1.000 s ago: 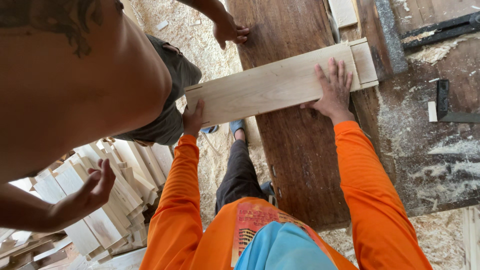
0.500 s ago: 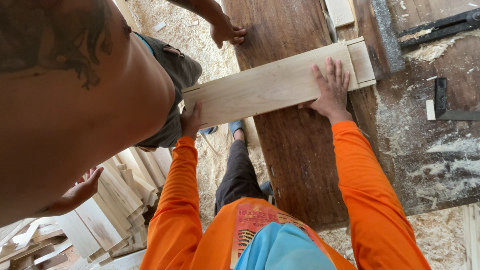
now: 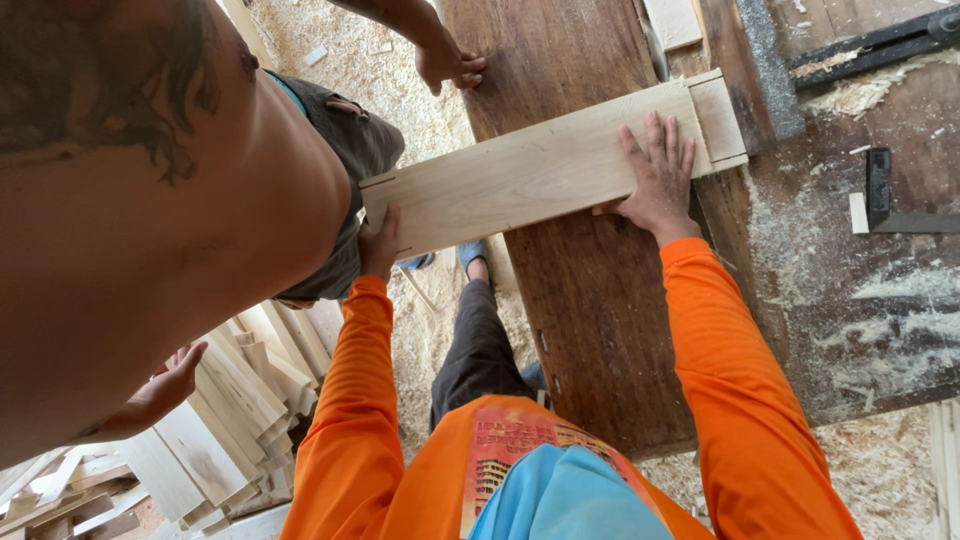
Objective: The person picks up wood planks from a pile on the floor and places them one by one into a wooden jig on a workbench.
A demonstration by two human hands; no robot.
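Far left: most of the frame is blocked by a co-worker's bare back (image 3: 150,230); the head and legs are cut off, and whatever lies behind is hidden. Low left, the co-worker's lower hand (image 3: 165,385) is seen loosely open above a stack of pale wood offcuts (image 3: 245,390), partly covered by the body.

Left of centre: the left hand (image 3: 378,245) is curled around the near end of a pale plank (image 3: 545,170), fingers tucked under and hidden; the plank's left corner is masked by the co-worker's grey shorts (image 3: 350,150).

Centre: the plank is laid slanting across a dark wooden bench top (image 3: 590,300), its left end overhanging the sawdust-strewn floor (image 3: 420,90). At the top, the co-worker's other hand (image 3: 450,65) is rested on the bench edge; its grip cannot be made out.

Right of centre: the right hand (image 3: 655,185) is pressed flat on the plank, fingers spread wide.

Far right: a black metal square (image 3: 885,205) is partly cut off by the frame.
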